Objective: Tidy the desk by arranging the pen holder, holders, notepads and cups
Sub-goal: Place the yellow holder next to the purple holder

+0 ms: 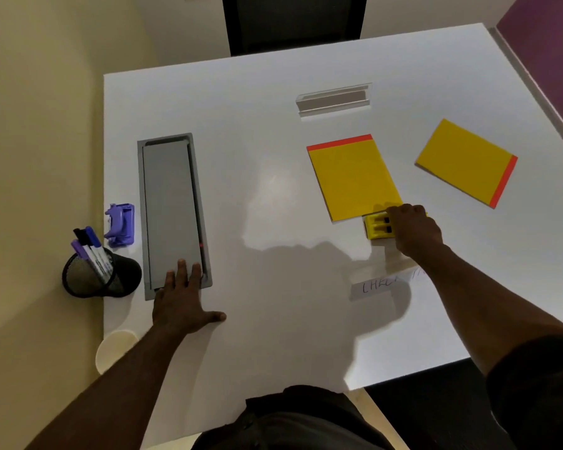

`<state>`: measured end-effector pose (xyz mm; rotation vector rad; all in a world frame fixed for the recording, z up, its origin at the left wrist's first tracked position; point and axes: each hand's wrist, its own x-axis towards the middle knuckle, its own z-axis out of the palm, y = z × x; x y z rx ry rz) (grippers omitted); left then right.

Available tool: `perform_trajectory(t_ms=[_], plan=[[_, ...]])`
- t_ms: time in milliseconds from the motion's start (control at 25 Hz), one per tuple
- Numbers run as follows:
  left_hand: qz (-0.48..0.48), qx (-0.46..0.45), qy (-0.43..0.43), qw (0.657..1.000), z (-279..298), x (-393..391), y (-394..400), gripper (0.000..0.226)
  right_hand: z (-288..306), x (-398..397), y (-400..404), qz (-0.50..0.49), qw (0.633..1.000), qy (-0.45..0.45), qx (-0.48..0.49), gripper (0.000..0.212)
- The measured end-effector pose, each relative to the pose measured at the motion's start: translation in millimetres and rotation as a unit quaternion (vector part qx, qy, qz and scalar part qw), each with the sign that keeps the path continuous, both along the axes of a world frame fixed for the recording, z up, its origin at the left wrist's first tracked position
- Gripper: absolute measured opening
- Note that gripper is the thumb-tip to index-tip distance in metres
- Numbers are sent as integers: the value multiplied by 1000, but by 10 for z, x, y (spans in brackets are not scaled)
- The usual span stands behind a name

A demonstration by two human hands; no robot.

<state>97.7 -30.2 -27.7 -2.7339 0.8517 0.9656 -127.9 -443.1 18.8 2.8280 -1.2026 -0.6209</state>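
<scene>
Two yellow notepads with orange bindings lie on the white desk point(267, 131): one point(351, 177) right of centre, the other point(465, 162) tilted at the far right. My right hand point(415, 228) closes over a small yellow holder point(377, 227) at the near corner of the first notepad. My left hand point(184, 300) rests flat, fingers spread, on the near end of a grey lid point(173, 209) set into the desk. A black mesh pen holder point(100, 274) with purple markers stands at the left edge, a purple holder point(121, 224) just beyond it. A cream cup point(113, 350) sits at the near left corner.
A clear acrylic name-card holder point(333, 99) stands at the far middle. Another clear holder with a handwritten paper point(379, 284) sits under my right forearm. A dark chair point(293, 24) is pushed in behind the desk. A purple wall point(546, 43) borders the right.
</scene>
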Motion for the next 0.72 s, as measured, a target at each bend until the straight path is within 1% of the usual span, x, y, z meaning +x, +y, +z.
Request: perform_trajectory(t_ms=[120, 200, 280, 360, 440, 560, 720], plan=[[12, 6, 10, 1000, 16, 33, -23, 134, 123, 72, -24, 64, 997, 21, -30, 37], [32, 7, 10, 999, 45, 71, -26, 131, 236, 219, 19, 98, 995, -4, -23, 41], [58, 5, 14, 998, 81, 119, -10, 131, 368, 505, 134, 87, 991, -88, 41, 51], [73, 8, 24, 997, 106, 163, -17, 134, 478, 880, 301, 46, 977, -171, 116, 59], [80, 15, 36, 996, 119, 215, -41, 139, 506, 1313, 514, 31, 962, -220, 160, 60], [74, 30, 36, 996, 133, 332, -69, 144, 432, 2066, 873, 50, 942, -256, 209, 61], [71, 21, 15, 997, 129, 339, -70, 144, 277, 2995, 1281, 43, 928, -260, 265, 64]])
